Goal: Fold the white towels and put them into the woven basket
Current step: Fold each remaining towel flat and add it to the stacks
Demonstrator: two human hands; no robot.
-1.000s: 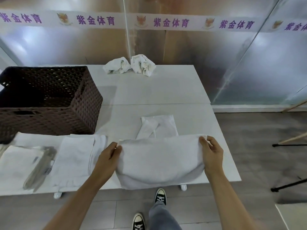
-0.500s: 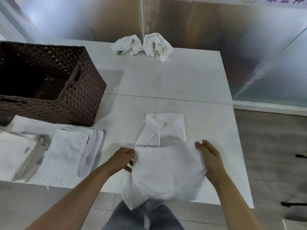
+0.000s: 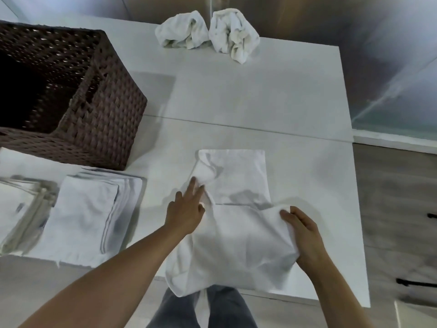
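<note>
White terry towel (image 3: pixel 238 247) drapes over the white table's (image 3: pixel 260 95) near edge, its right corner pinched by the right hand (image 3: pixel 305 235). Left hand (image 3: pixel 186 209), fingers spread flat, presses its left side. Brown woven basket (image 3: pixel 99 110) stands at the far-left corner.

One woven basket (image 3: pixel 94 114) stands on the table (image 3: pixel 272 95). Two crumpled white towels — one (image 3: pixel 183 30) beside the other (image 3: pixel 233 34) — lie at the far edge. One folded towel (image 3: pixel 238 176) lies mid-table, one towel (image 3: pixel 238 247) is under the two hands — left (image 3: pixel 186 211), right (image 3: pixel 305 235) — and one folded stack (image 3: pixel 92 214) sits at the left
</note>
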